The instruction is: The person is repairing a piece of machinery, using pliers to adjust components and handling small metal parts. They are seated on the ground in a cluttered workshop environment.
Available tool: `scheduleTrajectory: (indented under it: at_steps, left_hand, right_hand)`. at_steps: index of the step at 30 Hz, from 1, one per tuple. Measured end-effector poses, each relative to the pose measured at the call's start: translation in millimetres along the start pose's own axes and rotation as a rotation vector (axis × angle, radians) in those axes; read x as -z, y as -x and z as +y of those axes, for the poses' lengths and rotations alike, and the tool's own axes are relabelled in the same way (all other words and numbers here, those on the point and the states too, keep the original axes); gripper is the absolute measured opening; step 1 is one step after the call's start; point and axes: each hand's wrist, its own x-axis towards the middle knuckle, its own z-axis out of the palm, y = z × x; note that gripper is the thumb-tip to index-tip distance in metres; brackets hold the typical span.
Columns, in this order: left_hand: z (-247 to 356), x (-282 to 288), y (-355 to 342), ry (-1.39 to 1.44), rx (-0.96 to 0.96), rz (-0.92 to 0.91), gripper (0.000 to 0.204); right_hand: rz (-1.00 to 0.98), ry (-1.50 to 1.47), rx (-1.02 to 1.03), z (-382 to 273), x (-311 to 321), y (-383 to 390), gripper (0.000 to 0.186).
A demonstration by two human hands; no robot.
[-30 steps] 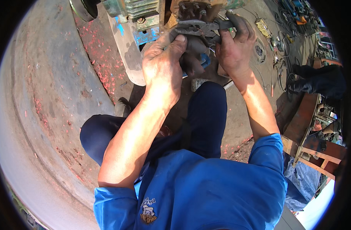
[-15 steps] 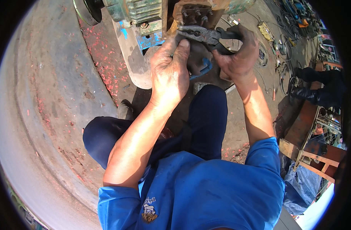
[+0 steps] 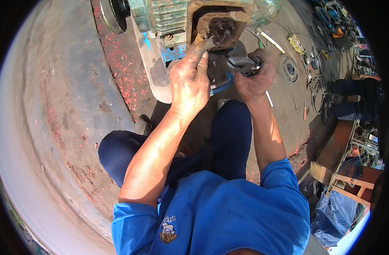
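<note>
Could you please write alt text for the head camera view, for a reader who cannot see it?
A crouching person in a blue shirt reaches the left hand into the open terminal box of a worn green electric motor, fingers at its wired studs. The right hand grips pliers just beside it. Tools and cables litter the concrete floor.

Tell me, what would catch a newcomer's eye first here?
Top centre, an old green motor with its rusty terminal box open. The left hand reaches a finger in at the studs, while the right hand beside it grips dark pliers. Red flecks scatter the ground at left.
</note>
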Motion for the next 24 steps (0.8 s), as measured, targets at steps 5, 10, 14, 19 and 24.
scheduleTrajectory:
  at_steps: [5,10,14,19,24]
  left_hand:
    - [1,0,-3,0.003,-0.075,-0.047,0.029]
    - [1,-2,-2,0.039,-0.142,-0.033,0.032]
    - [-8,-5,2,-0.124,-0.304,-0.004,0.044]
    - [-13,-2,7,-0.21,-0.272,-0.048,0.055]
    - [-12,-1,4,-0.187,-0.266,-0.075,0.06]
  right_hand:
    - [0.424,-0.114,-0.513,8,72,30,0.032]
    - [-0.102,-0.009,-1.153,100,117,184,0.032]
    - [-0.663,0.459,-1.263,111,139,371,0.031]
    - [-0.817,0.218,-1.548,69,144,440,0.045]
    - [-0.1,-0.121,-0.922,61,94,192,0.011]
